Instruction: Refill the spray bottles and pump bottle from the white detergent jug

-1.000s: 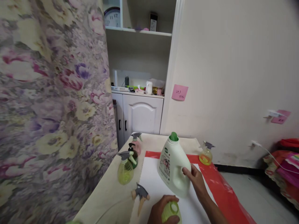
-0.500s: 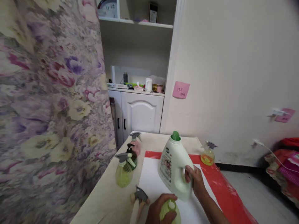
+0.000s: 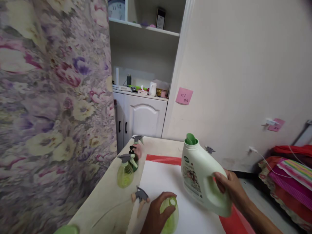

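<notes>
A white sheet is lying over red film on the table, beside a floral curtain. Over the sheet, the left hand is clasping an uncapped bottle (yellow-green), and the right hand is gripping a tilted jug by its handle. A spray bottle is holding yellowish liquid. A pink note is showing "243".

Right hand grips pale green jug; left hand holds uncapped yellow-green bottle; loose spray head nearby.
</notes>
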Demonstrator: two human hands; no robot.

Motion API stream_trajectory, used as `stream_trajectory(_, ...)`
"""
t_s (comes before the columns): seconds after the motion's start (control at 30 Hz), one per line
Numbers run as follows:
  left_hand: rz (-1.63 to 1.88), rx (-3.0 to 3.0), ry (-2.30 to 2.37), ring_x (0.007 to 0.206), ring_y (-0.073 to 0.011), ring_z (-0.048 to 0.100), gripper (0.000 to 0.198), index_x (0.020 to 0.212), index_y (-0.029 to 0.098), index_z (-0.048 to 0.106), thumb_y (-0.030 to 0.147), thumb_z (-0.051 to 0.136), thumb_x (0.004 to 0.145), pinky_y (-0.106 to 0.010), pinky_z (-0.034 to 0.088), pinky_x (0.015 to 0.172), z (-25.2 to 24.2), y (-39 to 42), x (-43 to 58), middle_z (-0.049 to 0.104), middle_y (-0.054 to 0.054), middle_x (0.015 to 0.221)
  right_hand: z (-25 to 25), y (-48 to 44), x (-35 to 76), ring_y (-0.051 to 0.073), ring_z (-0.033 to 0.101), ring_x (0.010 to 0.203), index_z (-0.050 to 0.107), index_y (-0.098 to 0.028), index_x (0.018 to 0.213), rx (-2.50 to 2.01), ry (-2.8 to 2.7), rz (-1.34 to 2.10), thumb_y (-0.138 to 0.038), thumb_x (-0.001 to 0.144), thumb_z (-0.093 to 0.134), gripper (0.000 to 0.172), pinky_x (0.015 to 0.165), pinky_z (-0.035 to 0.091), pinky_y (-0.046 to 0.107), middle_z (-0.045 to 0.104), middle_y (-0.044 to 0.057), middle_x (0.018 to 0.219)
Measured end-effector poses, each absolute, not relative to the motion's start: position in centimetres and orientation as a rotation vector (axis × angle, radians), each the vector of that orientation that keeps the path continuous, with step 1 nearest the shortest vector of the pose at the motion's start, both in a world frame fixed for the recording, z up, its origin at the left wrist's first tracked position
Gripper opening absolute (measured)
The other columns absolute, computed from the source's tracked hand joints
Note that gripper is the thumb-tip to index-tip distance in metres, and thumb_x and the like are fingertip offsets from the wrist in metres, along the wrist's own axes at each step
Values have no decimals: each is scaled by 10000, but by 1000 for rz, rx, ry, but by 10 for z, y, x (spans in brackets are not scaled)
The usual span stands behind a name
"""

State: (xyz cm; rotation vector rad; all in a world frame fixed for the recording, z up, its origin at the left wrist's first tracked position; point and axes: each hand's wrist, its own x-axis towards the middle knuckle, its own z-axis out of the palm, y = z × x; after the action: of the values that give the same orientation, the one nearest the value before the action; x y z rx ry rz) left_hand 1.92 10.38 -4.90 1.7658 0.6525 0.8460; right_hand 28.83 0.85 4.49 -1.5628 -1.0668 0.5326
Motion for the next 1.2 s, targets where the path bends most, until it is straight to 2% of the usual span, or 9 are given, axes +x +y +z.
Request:
stream_trajectory(0.23, 888, 1769, 615, 996, -233, 633, 257, 1004, 242, 693, 225, 593, 769, -314, 447, 918, -41, 103, 20, 725, -26, 1022, 74, -47, 298, 82, 298, 420, 549, -184, 670, -1832, -1243, 606, -709, 680, 568, 525, 436, 235, 239, 375, -79, 430)
stream_trajectory(0.33, 869, 1765, 628, 945, -229, 645, 216, 949, 229, 700, 228, 592, 762, -315, 459, 886, -31, 104, 26, 728, -26, 968, 83, -58, 298, 82, 308, 437, 587, -177, 721, -1865, -1310, 644, -717, 669, 566, 543, 388, 234, 221, 417, -53, 519)
stream_trajectory(0.5, 902, 1738, 627, 972, -237, 645, 191, 916, 220, 694, 236, 587, 759, -324, 456, 897, -18, 109, 43, 732, -36, 964, 95, -61, 296, 86, 357, 459, 646, -154, 850, -1917, -1414, 703, -698, 689, 561, 573, 368, 284, 204, 512, -11, 628)
stream_trajectory(0.77, 881, 1781, 591, 1023, -231, 636, 219, 983, 222, 686, 256, 574, 798, -311, 444, 931, -33, 127, 51, 730, -40, 1041, 88, -51, 300, 144, 464, 610, 669, -171, 743, -2020, -1578, 603, -538, 680, 673, 373, 514, 355, 220, 592, 4, 652)
stream_trajectory(1.07, 891, 1715, 556, 980, -223, 636, 226, 1009, 230, 666, 286, 584, 806, -306, 461, 898, -49, 133, 54, 724, -25, 1015, 76, -42, 306, 132, 486, 575, 653, -175, 729, -2160, -1703, 662, -426, 680, 685, 258, 498, 317, 217, 612, -12, 626)
stream_trajectory(1.2, 892, 1681, 538, 965, -219, 631, 223, 1006, 233, 670, 265, 595, 798, -300, 456, 881, -57, 136, 56, 716, -13, 997, 77, -39, 306, 141, 514, 573, 658, -178, 734, -2195, -1739, 620, -431, 684, 684, 259, 503, 325, 223, 634, -5, 626)
